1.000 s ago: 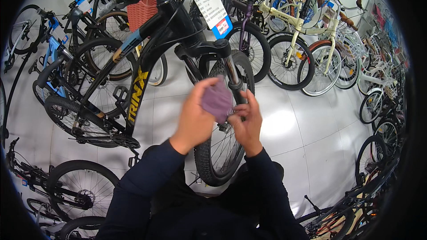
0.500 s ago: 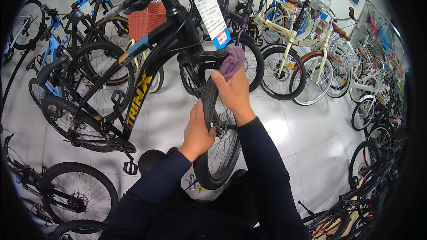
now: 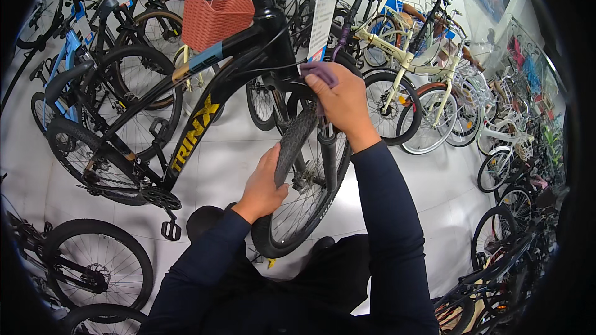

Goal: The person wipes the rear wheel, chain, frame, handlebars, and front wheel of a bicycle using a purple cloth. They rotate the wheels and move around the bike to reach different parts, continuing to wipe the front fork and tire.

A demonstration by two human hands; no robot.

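Fingers of the left hand [image 3: 264,186] curl closed around the knobbly front tyre [image 3: 297,139] of the black bicycle [image 3: 205,96], thumb on the tread; the right hand [image 3: 341,102] sits higher on that wheel, at the top of the fork, its fingers closed on a purple cloth [image 3: 320,73] pressed against the frame; a red basket [image 3: 217,20] hangs above and left of the tyre; a cream bicycle [image 3: 410,62] stands to its right.

Basket [image 3: 214,20] left of tag [image 3: 321,22], above front wheel [image 3: 301,211]
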